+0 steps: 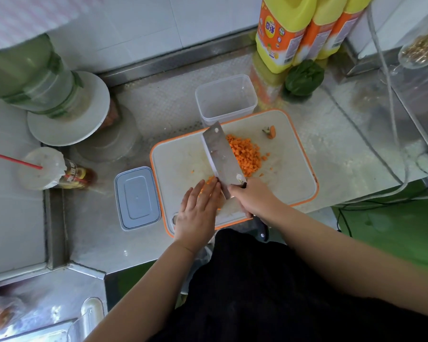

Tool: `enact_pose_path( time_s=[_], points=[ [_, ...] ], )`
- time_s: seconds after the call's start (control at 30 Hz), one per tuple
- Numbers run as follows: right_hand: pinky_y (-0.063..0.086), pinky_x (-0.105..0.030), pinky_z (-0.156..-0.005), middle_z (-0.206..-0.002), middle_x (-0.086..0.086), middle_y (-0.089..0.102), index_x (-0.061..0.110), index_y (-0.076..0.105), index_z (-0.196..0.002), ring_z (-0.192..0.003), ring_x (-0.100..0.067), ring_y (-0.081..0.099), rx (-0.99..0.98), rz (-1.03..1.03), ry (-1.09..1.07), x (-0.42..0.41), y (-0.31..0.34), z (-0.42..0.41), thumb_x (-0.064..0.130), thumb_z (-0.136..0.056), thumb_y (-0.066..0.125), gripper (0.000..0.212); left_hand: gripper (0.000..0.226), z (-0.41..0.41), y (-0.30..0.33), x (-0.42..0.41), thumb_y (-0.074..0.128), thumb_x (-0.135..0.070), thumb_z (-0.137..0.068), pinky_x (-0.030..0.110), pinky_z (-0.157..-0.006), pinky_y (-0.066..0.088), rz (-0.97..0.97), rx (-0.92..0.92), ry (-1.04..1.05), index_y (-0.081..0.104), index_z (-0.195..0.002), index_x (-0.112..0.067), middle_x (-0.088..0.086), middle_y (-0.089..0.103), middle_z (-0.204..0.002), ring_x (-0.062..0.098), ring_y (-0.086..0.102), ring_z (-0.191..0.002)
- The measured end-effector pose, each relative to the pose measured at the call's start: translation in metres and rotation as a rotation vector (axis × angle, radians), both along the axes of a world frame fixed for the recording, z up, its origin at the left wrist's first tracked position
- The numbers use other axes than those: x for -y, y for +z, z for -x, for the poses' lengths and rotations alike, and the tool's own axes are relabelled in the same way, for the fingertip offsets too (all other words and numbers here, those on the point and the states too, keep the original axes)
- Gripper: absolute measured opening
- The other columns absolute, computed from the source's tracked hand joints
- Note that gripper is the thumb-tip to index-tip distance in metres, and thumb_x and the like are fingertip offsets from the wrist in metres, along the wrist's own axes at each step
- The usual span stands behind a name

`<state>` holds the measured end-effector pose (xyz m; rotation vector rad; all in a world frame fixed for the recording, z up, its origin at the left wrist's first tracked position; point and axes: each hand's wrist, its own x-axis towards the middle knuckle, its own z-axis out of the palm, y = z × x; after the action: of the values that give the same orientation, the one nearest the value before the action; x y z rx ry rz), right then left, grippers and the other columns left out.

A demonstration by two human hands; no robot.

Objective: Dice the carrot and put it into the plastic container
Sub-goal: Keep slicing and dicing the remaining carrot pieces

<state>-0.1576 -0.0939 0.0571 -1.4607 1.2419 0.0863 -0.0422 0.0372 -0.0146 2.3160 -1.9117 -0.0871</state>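
A cleaver (223, 157) is held by its handle in the right hand (253, 197), the blade's long axis running away from the body across the cutting board (292, 183). The diced carrot (245, 155) is heaped just right of the blade; a few bits lie left of it, under the straight fingers (203, 191) of the left hand (197, 213), which is laid flat and grips nothing. The plastic container (226, 99) is set open at the board's far edge, beyond the blade tip. A sweep forward is probably called for. Bare board is left to the right; the lid (137, 197) is parked beside the left edge.
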Motion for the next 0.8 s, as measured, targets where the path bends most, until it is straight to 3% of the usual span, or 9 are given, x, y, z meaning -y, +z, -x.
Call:
enact_pose_path(
  time_s=[0.13,0.33,0.4,0.47,0.57,0.67,0.8],
  points=[
    [0.042,-0.029,-0.052,-0.047,-0.01,0.044,0.006,0.046,-0.061,-0.035,-0.021,0.044,-0.034,0.011,0.062,0.016,0.001,0.007,0.025,-0.09,0.051,0.035,0.056,0.008,0.012,0.009,0.033,-0.011,-0.084,0.051,-0.107,0.039,0.009,-0.044,0.096,0.053,-0.136,-0.008,0.008,0.047,-0.146,0.031,0.038,-0.133],
    [0.036,-0.026,-0.042,-0.054,-0.007,0.046,0.012,0.047,-0.067,-0.04,-0.021,0.042,-0.046,0.02,0.171,0.026,-0.003,0.014,0.029,-0.089,0.055,0.028,0.072,0.022,0.026,0.029,0.03,-0.009,-0.078,0.049,-0.114,0.028,-0.08,-0.005,0.133,0.03,-0.15,-0.018,0.0,0.031,-0.155,0.029,0.03,-0.14],
    [0.038,-0.026,-0.043,-0.054,-0.007,0.045,0.011,0.046,-0.067,-0.04,-0.022,0.043,-0.046,0.02,0.179,0.031,-0.004,0.018,0.028,-0.089,0.054,0.029,0.069,0.022,0.025,0.031,0.029,-0.009,-0.078,0.047,-0.113,0.028,-0.103,0.002,0.172,0.038,-0.146,-0.016,-0.001,0.035,-0.153,0.027,0.035,-0.137],
    [0.035,-0.026,-0.046,-0.053,-0.009,0.04,0.011,0.041,-0.063,-0.04,-0.022,0.039,-0.04,0.028,0.193,0.038,-0.003,0.023,0.026,-0.09,0.052,0.033,0.062,0.021,0.022,0.029,0.03,-0.008,-0.078,0.046,-0.111,0.033,-0.062,-0.019,0.213,0.054,-0.136,-0.014,0.002,0.05,-0.143,0.028,0.047,-0.129],
    [0.033,-0.029,-0.05,-0.052,-0.009,0.035,0.013,0.037,-0.06,-0.044,-0.021,0.036,-0.024,0.054,0.201,0.048,-0.002,0.029,0.026,-0.09,0.051,0.035,0.043,0.023,0.02,0.023,0.044,-0.009,-0.08,0.042,-0.095,0.042,0.1,-0.028,0.263,0.071,-0.113,-0.019,0.002,0.067,-0.118,0.029,0.058,-0.107],
    [0.029,-0.031,-0.053,-0.058,-0.01,0.032,0.013,0.033,-0.064,-0.05,-0.022,0.032,-0.072,0.099,0.263,0.057,-0.008,0.036,0.017,-0.086,0.047,0.026,0.02,0.025,0.026,0.026,0.066,-0.014,-0.076,0.037,-0.077,0.042,0.189,-0.089,0.386,0.076,-0.09,-0.024,-0.002,0.068,-0.101,0.029,0.057,-0.092],
    [0.026,-0.029,-0.052,-0.057,-0.008,0.033,0.012,0.033,-0.065,-0.049,-0.023,0.032,-0.076,0.172,0.367,0.061,-0.016,0.045,0.014,-0.084,0.051,0.026,0.007,0.027,0.035,0.039,0.075,-0.024,-0.079,0.039,-0.076,0.043,0.164,-0.251,0.597,0.073,-0.079,-0.018,0.001,0.061,-0.095,0.029,0.052,-0.091]
  ],
)
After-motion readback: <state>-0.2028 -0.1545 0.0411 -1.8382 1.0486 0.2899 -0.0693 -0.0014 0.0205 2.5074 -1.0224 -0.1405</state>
